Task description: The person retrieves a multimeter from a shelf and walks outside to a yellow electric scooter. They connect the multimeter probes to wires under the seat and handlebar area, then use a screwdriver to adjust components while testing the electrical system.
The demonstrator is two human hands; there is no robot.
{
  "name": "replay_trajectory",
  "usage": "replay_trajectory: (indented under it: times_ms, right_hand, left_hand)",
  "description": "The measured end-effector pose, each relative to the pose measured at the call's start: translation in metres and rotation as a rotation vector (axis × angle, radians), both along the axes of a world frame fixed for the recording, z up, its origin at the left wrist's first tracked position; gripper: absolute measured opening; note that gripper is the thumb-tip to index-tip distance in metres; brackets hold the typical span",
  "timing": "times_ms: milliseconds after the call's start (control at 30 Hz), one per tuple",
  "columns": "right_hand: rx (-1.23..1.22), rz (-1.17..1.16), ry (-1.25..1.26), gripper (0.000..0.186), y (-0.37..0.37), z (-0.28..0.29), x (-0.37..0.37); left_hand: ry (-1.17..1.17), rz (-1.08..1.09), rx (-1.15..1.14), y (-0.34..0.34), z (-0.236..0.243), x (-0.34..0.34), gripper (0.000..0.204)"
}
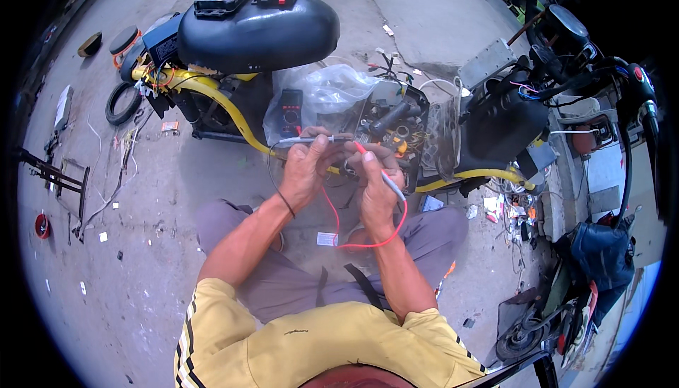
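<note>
My left hand point(304, 172) pinches a grey test probe point(296, 141) with a black lead, held almost level and pointing right. Between the fingers of my right hand point(376, 186) is a red-and-grey test probe point(393, 186); its red lead point(405, 211) loops down past my wrist. The two probe ends come close together, but I cannot tell whether they touch, or if a small part lies between them. Just beyond my left hand, a dark multimeter point(291, 108) rests on clear plastic sheeting point(332, 84). Its reading is too small to make out.
A yellow-framed electric scooter point(226, 108) with a black seat point(262, 31) stands across in front. Its open compartment point(396, 116) holds tools and loose parts. A tyre point(124, 103) and metal stand point(78, 183) lie left; handlebars point(640, 91) and scattered litter point(520, 211) are right.
</note>
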State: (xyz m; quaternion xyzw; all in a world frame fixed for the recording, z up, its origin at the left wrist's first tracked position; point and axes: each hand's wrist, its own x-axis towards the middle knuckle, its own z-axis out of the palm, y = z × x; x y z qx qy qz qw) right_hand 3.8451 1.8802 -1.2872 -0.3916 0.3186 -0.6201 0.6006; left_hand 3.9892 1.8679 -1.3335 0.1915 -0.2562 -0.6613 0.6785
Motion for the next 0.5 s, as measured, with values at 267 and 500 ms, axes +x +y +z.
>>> replay_trajectory:
  times_ms: [267,500]
  right_hand:
    - [-0.002,-0.006,0.053,0.024,-0.002,-0.003,0.002]
    - [-0.018,-0.012,0.016,0.023,-0.004,-0.006,0.000]
  left_hand:
    - [0.005,-0.009,-0.028,-0.001,0.005,0.001,0.025]
    - [0.029,-0.015,-0.018,0.001,0.014,-0.001,0.023]
